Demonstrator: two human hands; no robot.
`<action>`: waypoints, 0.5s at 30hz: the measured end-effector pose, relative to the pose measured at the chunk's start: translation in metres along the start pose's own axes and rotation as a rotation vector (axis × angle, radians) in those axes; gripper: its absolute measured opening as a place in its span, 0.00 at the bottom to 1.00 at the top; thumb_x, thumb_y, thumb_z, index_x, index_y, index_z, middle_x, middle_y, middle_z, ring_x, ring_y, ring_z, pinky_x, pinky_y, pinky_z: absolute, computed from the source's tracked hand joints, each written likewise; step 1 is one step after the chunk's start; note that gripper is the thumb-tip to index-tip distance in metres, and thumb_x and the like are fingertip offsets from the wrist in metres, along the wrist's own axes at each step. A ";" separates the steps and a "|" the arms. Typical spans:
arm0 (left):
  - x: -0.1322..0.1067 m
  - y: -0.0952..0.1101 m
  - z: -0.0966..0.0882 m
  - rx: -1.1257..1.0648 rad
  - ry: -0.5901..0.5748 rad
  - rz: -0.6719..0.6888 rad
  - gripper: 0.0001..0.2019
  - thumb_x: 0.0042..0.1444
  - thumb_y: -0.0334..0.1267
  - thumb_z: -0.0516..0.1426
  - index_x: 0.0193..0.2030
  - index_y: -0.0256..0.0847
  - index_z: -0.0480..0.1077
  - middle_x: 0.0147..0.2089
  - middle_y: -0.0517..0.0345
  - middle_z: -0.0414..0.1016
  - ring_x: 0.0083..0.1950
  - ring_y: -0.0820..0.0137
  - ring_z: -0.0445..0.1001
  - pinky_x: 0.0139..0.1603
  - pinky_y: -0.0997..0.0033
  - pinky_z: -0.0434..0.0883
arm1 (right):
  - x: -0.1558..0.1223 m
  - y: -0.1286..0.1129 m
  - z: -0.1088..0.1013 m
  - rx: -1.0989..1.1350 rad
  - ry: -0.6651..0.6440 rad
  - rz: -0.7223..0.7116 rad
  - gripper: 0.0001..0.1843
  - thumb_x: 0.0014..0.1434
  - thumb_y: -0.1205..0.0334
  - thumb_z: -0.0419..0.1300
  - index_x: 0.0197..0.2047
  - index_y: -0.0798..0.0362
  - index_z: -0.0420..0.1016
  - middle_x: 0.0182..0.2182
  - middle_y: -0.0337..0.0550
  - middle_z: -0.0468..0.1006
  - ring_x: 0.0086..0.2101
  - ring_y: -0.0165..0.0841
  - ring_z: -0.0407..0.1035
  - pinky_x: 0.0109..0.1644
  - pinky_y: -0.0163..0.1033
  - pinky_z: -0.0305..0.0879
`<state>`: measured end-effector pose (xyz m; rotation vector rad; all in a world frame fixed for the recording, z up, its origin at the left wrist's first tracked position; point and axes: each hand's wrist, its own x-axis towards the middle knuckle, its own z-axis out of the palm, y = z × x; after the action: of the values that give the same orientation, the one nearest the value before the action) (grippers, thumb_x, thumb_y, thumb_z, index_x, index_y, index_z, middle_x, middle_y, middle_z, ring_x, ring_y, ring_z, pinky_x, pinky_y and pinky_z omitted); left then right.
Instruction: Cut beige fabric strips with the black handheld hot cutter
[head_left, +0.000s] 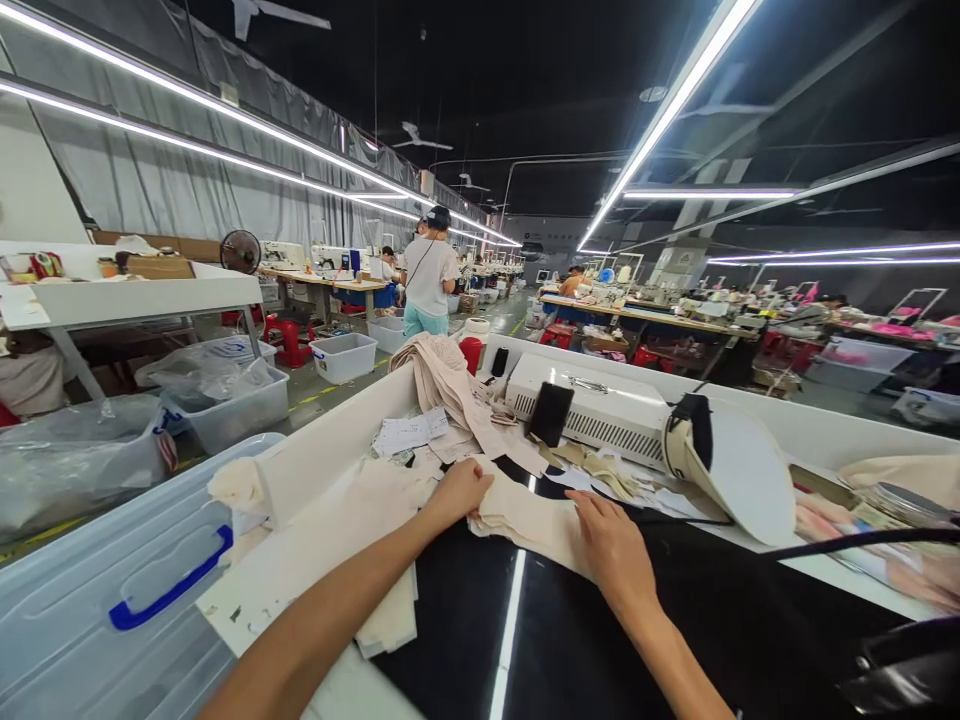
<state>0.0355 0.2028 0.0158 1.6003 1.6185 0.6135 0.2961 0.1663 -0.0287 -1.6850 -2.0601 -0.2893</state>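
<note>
Between my two hands, above the black tabletop, is a small stack of cream fabric pieces with layered, uneven edges. My left hand is closed, pinching the stack's left end. At the right end, my right hand grips the fabric with its fingers over the edge; its thumb is hidden. More cream fabric pieces lie left of and under my left forearm. Beyond my hands, a long draped bundle of cream fabric hangs over the table's raised edge, near a paper slip with writing.
A white vented machine with a dark phone-like object stands at the back. Right of it is a cream cap-like item. A clear bin with a blue handle flanks the table at left. A person stands in the aisle.
</note>
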 end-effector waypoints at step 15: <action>-0.075 -0.071 -0.135 0.354 0.196 -0.021 0.18 0.73 0.46 0.63 0.63 0.38 0.74 0.62 0.47 0.77 0.58 0.58 0.80 0.58 0.50 0.81 | -0.099 -0.079 -0.028 0.659 -0.044 -0.206 0.21 0.74 0.38 0.57 0.49 0.37 0.89 0.49 0.40 0.89 0.45 0.39 0.87 0.51 0.35 0.85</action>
<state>-0.1204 0.1456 0.0538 1.8174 1.9723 0.5052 0.2396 0.0503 -0.0411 -1.0904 -2.0495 0.3382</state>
